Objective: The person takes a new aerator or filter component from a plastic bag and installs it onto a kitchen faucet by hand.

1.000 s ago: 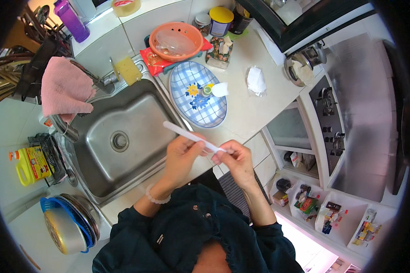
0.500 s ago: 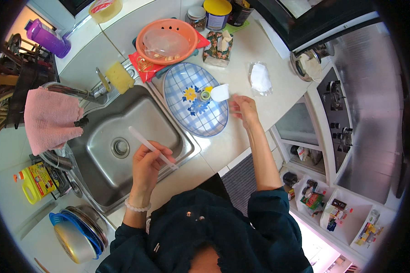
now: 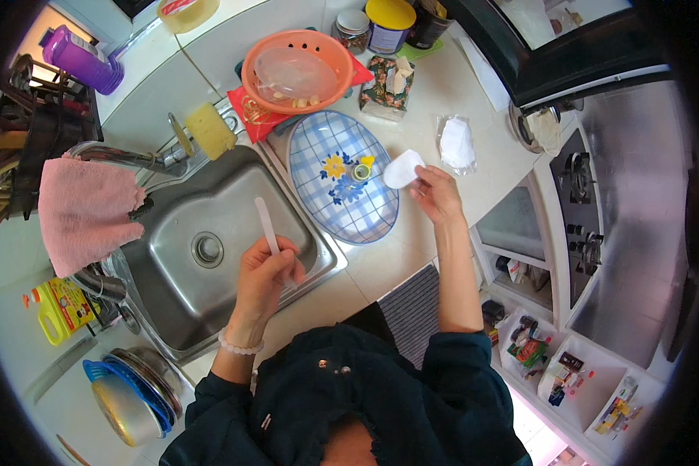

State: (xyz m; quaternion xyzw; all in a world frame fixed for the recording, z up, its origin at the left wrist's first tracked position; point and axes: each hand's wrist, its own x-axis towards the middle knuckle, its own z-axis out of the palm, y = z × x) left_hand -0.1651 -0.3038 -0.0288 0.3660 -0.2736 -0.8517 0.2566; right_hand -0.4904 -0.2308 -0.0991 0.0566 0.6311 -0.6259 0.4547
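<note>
My left hand [image 3: 268,269] is closed around a thin, pale flat stick [image 3: 265,221], held over the front right part of the sink, its far end pointing up and away. Between thumb and fingers of my right hand [image 3: 437,193] is a white cotton pad [image 3: 403,168], lifted at the right rim of an oval plate. That plate [image 3: 318,159] has a blue-and-white check with painted yellow and blue flowers. On it stands a small round container [image 3: 360,172] with a yellow piece beside it. Just beyond my right hand lies a clear packet of white pads [image 3: 457,144].
The steel sink [image 3: 163,272] takes up the left, with a pink cloth [image 3: 89,210] over the tap and a yellow sponge [image 3: 211,132] behind. An orange basin [image 3: 342,74] stands beyond the plate, near a tissue pack [image 3: 386,92] and jars. A stove [image 3: 579,210] is at the right.
My right hand has taken hold of the cotton pad and drawn it to the right, off the plate's middle. In my left hand the stick has turned more upright.
</note>
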